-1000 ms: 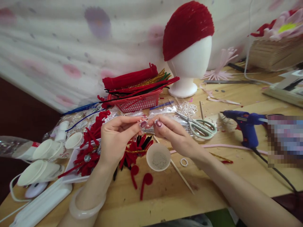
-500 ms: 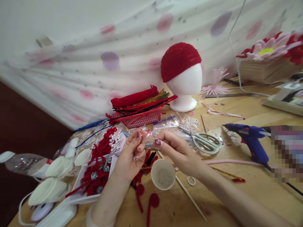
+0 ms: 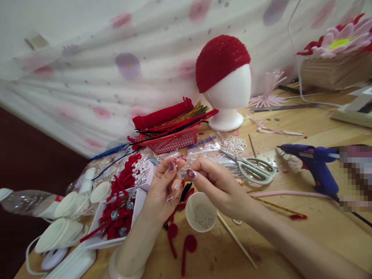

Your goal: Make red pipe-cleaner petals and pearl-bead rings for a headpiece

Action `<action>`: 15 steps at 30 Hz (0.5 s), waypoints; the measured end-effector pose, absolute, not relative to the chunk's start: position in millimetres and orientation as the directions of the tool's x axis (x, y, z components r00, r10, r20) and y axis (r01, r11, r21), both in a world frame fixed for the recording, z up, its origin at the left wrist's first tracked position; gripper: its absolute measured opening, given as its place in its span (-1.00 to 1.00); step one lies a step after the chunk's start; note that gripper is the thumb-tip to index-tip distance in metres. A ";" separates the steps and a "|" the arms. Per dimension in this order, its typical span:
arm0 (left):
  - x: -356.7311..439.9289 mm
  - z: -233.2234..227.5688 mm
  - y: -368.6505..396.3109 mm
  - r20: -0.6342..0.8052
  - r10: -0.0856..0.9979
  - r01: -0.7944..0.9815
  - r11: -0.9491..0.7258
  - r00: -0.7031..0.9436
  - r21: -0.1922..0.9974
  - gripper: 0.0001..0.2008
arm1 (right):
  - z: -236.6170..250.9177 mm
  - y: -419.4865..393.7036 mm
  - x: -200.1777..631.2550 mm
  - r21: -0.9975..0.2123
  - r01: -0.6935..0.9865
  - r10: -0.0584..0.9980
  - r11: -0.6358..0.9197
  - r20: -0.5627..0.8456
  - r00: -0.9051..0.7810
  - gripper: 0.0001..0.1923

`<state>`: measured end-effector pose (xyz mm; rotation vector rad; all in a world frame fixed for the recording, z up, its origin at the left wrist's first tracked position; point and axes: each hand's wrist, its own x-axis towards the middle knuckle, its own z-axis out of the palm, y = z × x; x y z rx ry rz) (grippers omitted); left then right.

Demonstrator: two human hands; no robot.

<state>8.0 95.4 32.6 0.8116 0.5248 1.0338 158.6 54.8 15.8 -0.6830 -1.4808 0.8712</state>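
My left hand (image 3: 164, 190) is closed in a pinch, thumb against forefinger, around something tiny and pale that I cannot make out. Close beside it, my right hand (image 3: 219, 185) also pinches thumb to forefinger; whatever it holds is too fine to see. Below the hands stands a paper cup (image 3: 201, 213) with small greyish grains in its bottom. Two red fuzzy coiled stems, one a curl with a straight tail (image 3: 190, 245), lie in front of the cup. A wooden stick (image 3: 236, 240) lies to the right of the cup, and a small pearl ring (image 3: 237, 222) shows partly under my right wrist.
Left: a white box (image 3: 109, 245) of red pieces and beads, paper cups (image 3: 52, 234), a plastic bottle (image 3: 26, 201). Behind: a red basket (image 3: 174, 140) of stems and a foam head (image 3: 229, 91) with a red cap. Right: scissors (image 3: 257, 170) and a blue glue gun (image 3: 319, 166).
The view has shifted slightly, so the background sits higher. Both hands stay close together in a pinch, with the left fingers spread slightly differently. The right forearm now covers most of the pearl ring.
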 end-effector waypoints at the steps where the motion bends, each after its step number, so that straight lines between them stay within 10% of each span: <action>1: 8.0 32.5 95.1 -0.002 0.905 -0.540 0.256 0.426 0.802 -0.86 | 15.8 55.0 158.7 -0.834 -0.076 0.828 0.547 0.552 -0.100 -0.85; 15: 13.3 30.5 94.0 0.096 0.927 -0.583 0.146 0.364 0.799 -0.81 | 15.9 55.5 157.0 -0.813 -0.175 0.808 0.555 0.577 -0.120 -0.85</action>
